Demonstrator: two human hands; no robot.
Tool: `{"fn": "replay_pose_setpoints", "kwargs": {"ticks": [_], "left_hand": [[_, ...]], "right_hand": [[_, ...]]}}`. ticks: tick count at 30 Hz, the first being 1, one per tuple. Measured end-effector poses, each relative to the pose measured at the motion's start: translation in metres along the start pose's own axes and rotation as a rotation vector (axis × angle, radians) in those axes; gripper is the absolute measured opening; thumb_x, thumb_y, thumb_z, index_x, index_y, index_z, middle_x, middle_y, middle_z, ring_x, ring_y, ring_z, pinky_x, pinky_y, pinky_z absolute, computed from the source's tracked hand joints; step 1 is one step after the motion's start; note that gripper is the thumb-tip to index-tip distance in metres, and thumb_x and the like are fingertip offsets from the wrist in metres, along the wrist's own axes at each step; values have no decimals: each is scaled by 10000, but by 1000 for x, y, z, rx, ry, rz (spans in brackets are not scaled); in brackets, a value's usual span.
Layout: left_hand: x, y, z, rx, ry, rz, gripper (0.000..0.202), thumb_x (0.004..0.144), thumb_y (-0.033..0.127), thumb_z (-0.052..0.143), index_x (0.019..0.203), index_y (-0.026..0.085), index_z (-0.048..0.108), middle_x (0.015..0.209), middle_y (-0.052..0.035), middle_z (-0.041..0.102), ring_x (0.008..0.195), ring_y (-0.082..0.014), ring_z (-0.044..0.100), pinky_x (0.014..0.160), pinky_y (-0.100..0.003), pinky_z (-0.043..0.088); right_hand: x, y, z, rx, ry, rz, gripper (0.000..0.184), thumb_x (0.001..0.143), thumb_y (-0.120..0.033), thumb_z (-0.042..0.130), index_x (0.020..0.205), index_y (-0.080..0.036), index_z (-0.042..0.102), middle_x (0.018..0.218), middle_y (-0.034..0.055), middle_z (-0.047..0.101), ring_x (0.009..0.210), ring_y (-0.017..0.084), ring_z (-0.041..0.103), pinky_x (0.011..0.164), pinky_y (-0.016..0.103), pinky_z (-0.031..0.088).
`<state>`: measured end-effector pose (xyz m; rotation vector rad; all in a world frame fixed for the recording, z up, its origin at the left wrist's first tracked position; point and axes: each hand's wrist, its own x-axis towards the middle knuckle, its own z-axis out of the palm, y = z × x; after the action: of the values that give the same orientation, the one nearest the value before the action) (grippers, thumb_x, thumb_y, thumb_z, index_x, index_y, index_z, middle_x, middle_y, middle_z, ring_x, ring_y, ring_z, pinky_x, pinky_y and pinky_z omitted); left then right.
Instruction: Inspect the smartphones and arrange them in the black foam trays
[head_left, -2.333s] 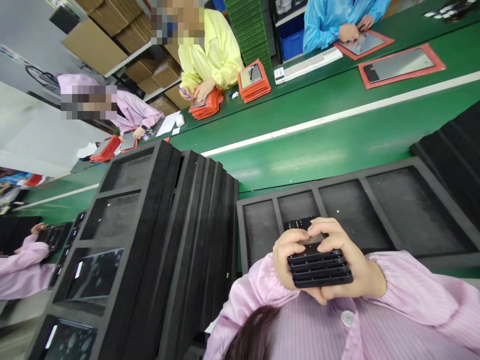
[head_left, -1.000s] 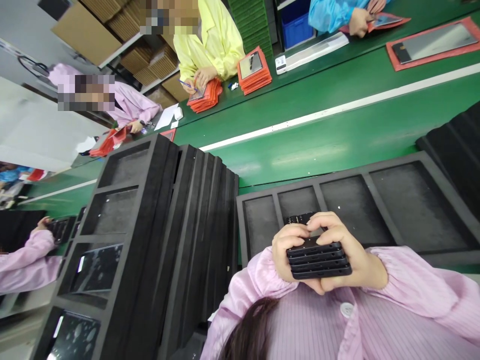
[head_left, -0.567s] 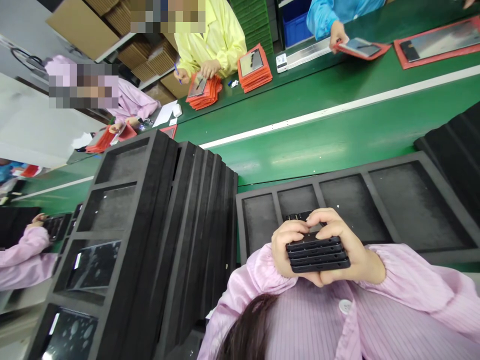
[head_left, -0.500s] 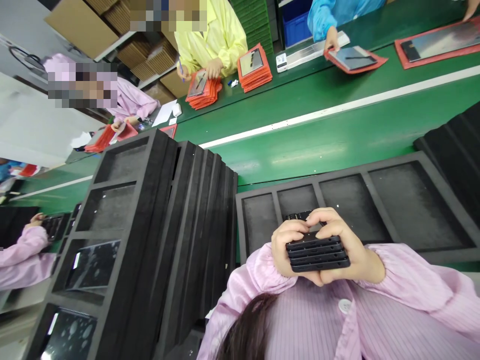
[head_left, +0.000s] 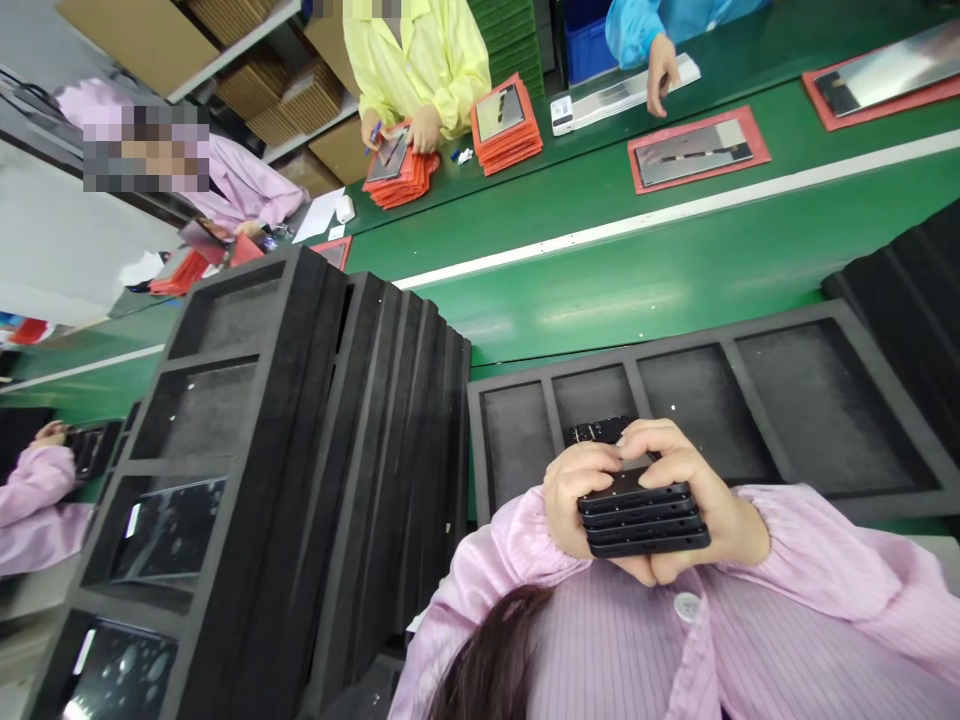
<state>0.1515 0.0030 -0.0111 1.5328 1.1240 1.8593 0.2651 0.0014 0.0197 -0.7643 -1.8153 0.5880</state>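
Observation:
A small stack of black phone housings (head_left: 643,528) is held between both hands close to my chest, its edges towards me. My left hand (head_left: 571,492) is closed round the stack's left side. Wrapped round the right side is my right hand (head_left: 701,490). The fingertips of both hands meet over the top housing and hide much of its face. Beyond the hands lies a black foam tray (head_left: 787,420) with wide compartments; the stack is above its near edge.
Tall stacked foam trays (head_left: 300,450) stand at left, the outermost holding dark glossy screens (head_left: 171,528). More black trays (head_left: 907,270) are at right. Across the green conveyor (head_left: 555,285), co-workers handle screens on red sheets (head_left: 701,150). Another person's pink sleeve (head_left: 41,490) shows at far left.
My hands and the stack have shifted slightly down and right, still gripped. Across the belt, the blue-sleeved person has let go of a screen on its red sheet, which now lies flat.

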Motion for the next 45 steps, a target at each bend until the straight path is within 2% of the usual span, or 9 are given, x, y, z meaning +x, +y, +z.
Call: {"fn": "replay_pose_setpoints", "kwargs": {"ticks": [3, 7, 13, 19, 23, 32, 37, 43, 45], "left_hand": [[3, 9, 8, -47, 128, 121, 261, 828, 455, 508, 783, 198, 513, 669, 1, 580, 591, -151, 596, 550, -301, 517], [3, 7, 4, -149, 34, 144, 121, 866, 266, 482, 804, 180, 539, 738, 8, 630, 669, -137, 633, 610, -270, 537], [1, 1, 0, -141, -18, 175, 126, 866, 280, 481, 793, 191, 532, 733, 15, 634, 652, -140, 635, 582, -280, 540], [-3, 13, 26, -22, 385, 55, 194, 814, 321, 551, 689, 188, 484, 610, 21, 576, 536, -130, 561, 521, -285, 477], [-4, 16, 35, -18, 436, 37, 204, 821, 327, 542, 687, 196, 463, 590, 21, 553, 512, -125, 532, 497, -285, 441], [-5, 13, 29, -50, 388, 51, 182, 831, 316, 525, 709, 193, 470, 618, 18, 562, 538, -121, 536, 523, -280, 452], [-4, 11, 21, -63, 257, 64, 190, 840, 321, 513, 703, 193, 485, 630, 16, 583, 556, -133, 576, 523, -281, 478], [-4, 16, 30, 20, 403, 68, 211, 828, 371, 525, 711, 204, 469, 608, 14, 547, 524, -137, 531, 504, -301, 462], [-3, 16, 30, 46, 354, 88, 196, 843, 362, 502, 728, 208, 462, 621, 9, 536, 529, -137, 524, 499, -300, 462]], "right_hand": [[-2, 1, 1, 22, -7, -19, 415, 836, -569, 500, 1011, -220, 359, 980, 74, 434, 940, 201, 481, 822, 370, 460], [-4, 1, 1, 53, -10, -45, 433, 819, -562, 538, 1012, -215, 366, 987, 69, 437, 946, 195, 480, 842, 361, 445], [-7, 2, 1, 54, 3, -52, 424, 828, -558, 526, 1015, -212, 369, 998, 73, 440, 962, 193, 483, 858, 362, 440], [-4, -1, 0, 22, 20, -42, 386, 836, -548, 516, 993, -222, 380, 944, 69, 464, 909, 202, 507, 810, 398, 451], [-2, -1, 0, -3, 31, -45, 401, 830, -588, 494, 967, -229, 380, 915, 61, 470, 873, 200, 519, 784, 401, 457], [-3, 0, 1, -9, 33, -48, 402, 828, -583, 505, 947, -221, 376, 929, 52, 463, 886, 188, 518, 799, 374, 450], [-3, -1, 0, 13, 25, -40, 439, 791, -586, 557, 969, -227, 378, 938, 58, 463, 885, 206, 512, 797, 405, 446], [-2, -2, 0, 37, 15, -27, 415, 820, -582, 511, 1004, -237, 372, 938, 60, 456, 877, 210, 510, 776, 400, 448], [-2, -2, 0, 37, 10, -24, 402, 833, -572, 498, 1006, -234, 365, 945, 63, 450, 889, 210, 504, 768, 393, 456]]}}
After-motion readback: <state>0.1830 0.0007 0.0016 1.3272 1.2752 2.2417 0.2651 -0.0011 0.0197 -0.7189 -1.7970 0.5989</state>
